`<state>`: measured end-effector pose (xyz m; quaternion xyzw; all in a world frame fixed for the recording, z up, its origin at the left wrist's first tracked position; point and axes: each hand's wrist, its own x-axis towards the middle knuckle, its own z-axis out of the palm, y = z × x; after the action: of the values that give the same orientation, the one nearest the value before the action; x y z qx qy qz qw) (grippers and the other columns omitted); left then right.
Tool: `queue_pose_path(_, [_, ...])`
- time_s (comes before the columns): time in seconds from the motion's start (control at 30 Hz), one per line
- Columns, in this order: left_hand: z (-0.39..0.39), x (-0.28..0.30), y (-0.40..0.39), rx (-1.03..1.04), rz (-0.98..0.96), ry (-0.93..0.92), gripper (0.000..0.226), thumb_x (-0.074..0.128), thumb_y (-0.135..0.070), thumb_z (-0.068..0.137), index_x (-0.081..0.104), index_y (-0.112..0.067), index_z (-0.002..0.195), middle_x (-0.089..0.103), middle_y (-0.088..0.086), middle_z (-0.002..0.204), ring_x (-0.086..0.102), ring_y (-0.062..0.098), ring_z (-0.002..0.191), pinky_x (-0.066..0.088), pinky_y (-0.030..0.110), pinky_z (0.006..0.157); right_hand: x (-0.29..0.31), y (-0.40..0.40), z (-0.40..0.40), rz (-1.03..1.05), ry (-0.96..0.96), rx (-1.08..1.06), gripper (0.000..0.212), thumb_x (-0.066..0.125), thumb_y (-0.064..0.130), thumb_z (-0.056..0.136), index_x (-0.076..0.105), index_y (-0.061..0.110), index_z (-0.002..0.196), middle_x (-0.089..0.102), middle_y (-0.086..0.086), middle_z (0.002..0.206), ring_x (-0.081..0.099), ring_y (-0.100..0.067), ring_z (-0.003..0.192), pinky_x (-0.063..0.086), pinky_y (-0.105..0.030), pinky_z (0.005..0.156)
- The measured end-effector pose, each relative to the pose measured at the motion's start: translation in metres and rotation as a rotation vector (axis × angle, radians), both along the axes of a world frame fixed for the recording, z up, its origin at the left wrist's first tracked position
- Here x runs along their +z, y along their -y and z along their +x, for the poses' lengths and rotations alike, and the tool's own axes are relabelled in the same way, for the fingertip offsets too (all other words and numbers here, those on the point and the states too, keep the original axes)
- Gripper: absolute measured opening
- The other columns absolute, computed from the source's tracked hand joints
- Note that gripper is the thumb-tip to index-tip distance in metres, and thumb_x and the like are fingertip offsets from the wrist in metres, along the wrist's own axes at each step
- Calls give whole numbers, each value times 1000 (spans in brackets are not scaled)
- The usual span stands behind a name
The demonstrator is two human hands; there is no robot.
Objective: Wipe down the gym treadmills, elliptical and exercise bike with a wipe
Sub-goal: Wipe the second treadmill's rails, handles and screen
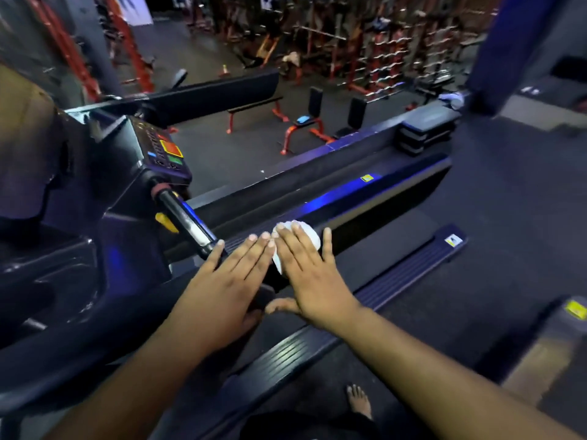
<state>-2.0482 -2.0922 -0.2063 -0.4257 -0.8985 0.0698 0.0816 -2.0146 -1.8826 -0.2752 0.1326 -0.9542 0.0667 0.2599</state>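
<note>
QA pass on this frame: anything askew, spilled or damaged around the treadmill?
Nothing stands out. Both hands lie flat on the treadmill; the right hand presses the white wipe, the left hand rests beside it. No spill or damage shows.

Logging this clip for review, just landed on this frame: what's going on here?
A person is wiping down a treadmill in a gym. The right hand lies flat with straight fingers on a white wipe, pressing it onto the dark treadmill surface beside the belt. The left hand rests flat next to it, fingertips near the end of the handrail. The console with its coloured buttons sits up to the left. A bare foot shows below, and benches and weight racks fill the background.
</note>
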Motion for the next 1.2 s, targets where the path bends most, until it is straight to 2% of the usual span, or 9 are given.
queue_pose_path(0.17, [-13, 3, 2, -124, -53, 64, 122, 63, -65, 85, -18, -12, 159, -18, 5, 168, -9, 19, 156, 7, 45, 128, -11, -40, 3, -109, 48, -299, 119, 35, 87, 79, -9, 13, 161, -8, -7, 168, -9, -23, 157, -10, -66, 117])
queue_pose_path(0.3, [-28, 9, -3, -156, -8, 121, 121, 59, -67, 87, -27, -16, 155, -32, 1, 164, -22, 15, 153, -5, 37, 127, -4, -6, -1, -334, 145, -351, 130, 21, 95, 72, -17, 4, 156, -12, -21, 167, -13, -35, 155, -6, -64, 120])
queue_pose_path(0.47, [-32, 3, 0, -112, 56, 146, 129, 65, -62, 79, -27, -16, 157, -25, 3, 168, -17, 16, 156, 1, 41, 128, -28, 51, 11, -222, -5, -38, 128, 48, 87, 65, 9, 11, 161, 0, -10, 170, 2, -30, 157, 7, -69, 119])
queue_pose_path(0.57, [-33, 4, -1, -108, 51, 124, 126, 61, -64, 76, -16, -11, 160, -15, 5, 170, -7, 19, 158, 10, 46, 127, -17, 17, -5, -217, -95, -143, 122, 46, 89, 65, 35, 7, 155, 30, -13, 164, 17, -26, 155, 12, -72, 116])
queue_pose_path(0.67, [-31, 5, -3, -79, 48, 134, 141, 81, -54, 71, -20, -13, 159, -23, -1, 168, -13, 15, 157, 9, 44, 127, -1, -13, -22, -295, -38, -280, 116, 43, 89, 68, 43, 8, 150, 39, -12, 158, 24, -30, 152, 5, -72, 118])
queue_pose_path(0.77, [-32, 5, -3, -70, 70, 167, 143, 84, -48, 70, -23, -16, 159, -22, -3, 169, -14, 14, 157, 8, 45, 127, 3, 4, -21, -324, -2, -220, 119, 32, 94, 67, 44, 9, 149, 39, -11, 158, 21, -31, 153, 1, -72, 118])
queue_pose_path(0.9, [-34, 3, 0, -94, 111, 210, 143, 87, -37, 69, -25, -22, 158, -21, -4, 169, -12, 14, 157, 6, 44, 127, -28, 64, 2, -284, -27, -39, 127, 40, 88, 63, 19, 9, 159, 11, -13, 168, 4, -30, 157, -4, -67, 120])
queue_pose_path(1.07, [-34, 7, 2, -141, 77, 201, 146, 86, -41, 71, -32, -23, 155, -33, -8, 164, -24, 9, 153, -4, 39, 126, -72, 49, 4, -184, -33, -158, 130, 38, 88, 67, -18, 15, 159, -24, -5, 167, -14, -26, 155, -8, -63, 118])
queue_pose_path(1.2, [-30, 4, 0, -157, 7, 86, 129, 74, -49, 76, -18, -14, 160, -22, 2, 168, -18, 17, 155, -1, 45, 127, -50, 56, 3, -464, 23, -252, 118, 22, 90, 79, -25, 14, 156, -32, -8, 164, -20, -32, 153, -14, -57, 121])
